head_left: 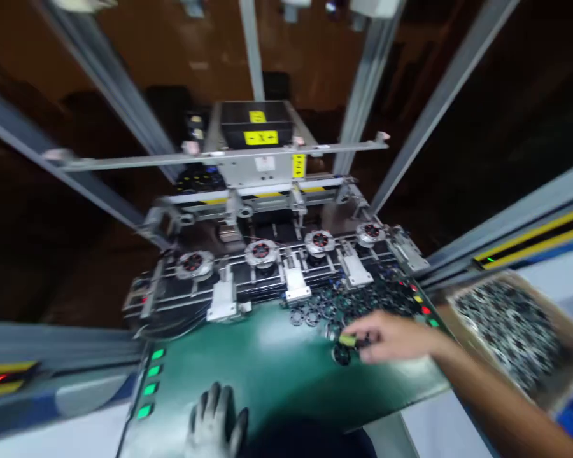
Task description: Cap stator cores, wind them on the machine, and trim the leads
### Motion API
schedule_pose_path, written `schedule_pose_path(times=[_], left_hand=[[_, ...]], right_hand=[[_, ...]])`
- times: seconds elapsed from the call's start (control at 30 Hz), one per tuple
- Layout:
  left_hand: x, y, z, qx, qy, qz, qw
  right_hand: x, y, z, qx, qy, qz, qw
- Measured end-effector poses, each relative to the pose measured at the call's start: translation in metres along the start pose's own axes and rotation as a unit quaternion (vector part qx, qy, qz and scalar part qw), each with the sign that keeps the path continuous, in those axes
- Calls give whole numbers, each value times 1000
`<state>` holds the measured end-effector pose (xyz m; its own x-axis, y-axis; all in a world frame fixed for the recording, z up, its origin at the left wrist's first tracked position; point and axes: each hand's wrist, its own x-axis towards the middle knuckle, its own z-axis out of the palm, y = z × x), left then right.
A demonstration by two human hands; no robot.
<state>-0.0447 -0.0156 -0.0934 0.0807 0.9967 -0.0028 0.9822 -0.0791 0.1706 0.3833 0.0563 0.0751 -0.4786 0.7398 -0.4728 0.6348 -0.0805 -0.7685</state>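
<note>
My left hand (214,423), in a grey glove, lies palm down on the green work surface (248,356) near its front edge. Its fingers are apart and hold nothing. My bare right hand (386,337) is at the near edge of the heap of small dark round parts (379,299), fingers bent together. A yellow-green patch (347,340) shows at its fingertips, too blurred to tell whether it is a finger cover or a held piece. Just below those fingertips lies a dark round part (341,354). Small ring-shaped parts (303,316) lie left of the heap.
Behind the surface stands a metal fixture with several round motor-like parts, one at its left (195,264). White clamp blocks (223,299) project toward me. Green buttons (146,410) line the left edge. An open carton (510,324) of metal parts stands right. Upright posts (370,83) frame the station.
</note>
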Motion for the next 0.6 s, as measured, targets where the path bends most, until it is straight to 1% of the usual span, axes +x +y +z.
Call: schedule_pose_path(times=[0.03,0.07,0.1,0.13,0.17,0.2,0.23,0.27,0.3,0.33,0.37,0.4,0.47,0.53,0.6], left_hand=[[13,2,-18,-17,-58,-6,998],[30,3,-39,-35,-131,-19,991],[52,0,-63,-39,-132,-47,989],[76,-5,-88,-37,-113,-77,990],[101,-13,-113,-35,-92,-102,990],[128,-21,-137,-34,-69,-124,989],[155,-28,-159,-34,-47,-143,988],[181,-34,-177,-35,-34,-156,986],[206,-37,-192,-40,-31,-154,987],[229,-38,-203,-46,-34,-146,988],[249,-35,-210,-55,-45,-128,989],[267,-31,-214,-64,-62,-114,989],[293,-19,-214,-78,-97,-94,988],[310,-9,-208,-84,-130,-89,984],[320,-3,-201,-87,-154,-93,980]], right_hand=[[11,17,52,-36,72,-38,996],[23,36,101,-109,223,-66,966],[36,55,144,-190,365,-90,907],[49,73,179,-219,394,-116,885],[62,87,205,-234,402,-146,873],[73,98,224,-250,425,-172,853],[82,105,235,-258,429,-192,844],[90,109,241,-267,442,-207,831],[96,111,244,-275,457,-216,818],[100,111,244,-282,470,-221,807],[103,111,243,-288,479,-225,798],[105,111,242,-294,485,-229,791],[107,112,240,-305,491,-236,781],[108,113,241,-314,496,-240,773],[109,114,242,-319,501,-239,768]])
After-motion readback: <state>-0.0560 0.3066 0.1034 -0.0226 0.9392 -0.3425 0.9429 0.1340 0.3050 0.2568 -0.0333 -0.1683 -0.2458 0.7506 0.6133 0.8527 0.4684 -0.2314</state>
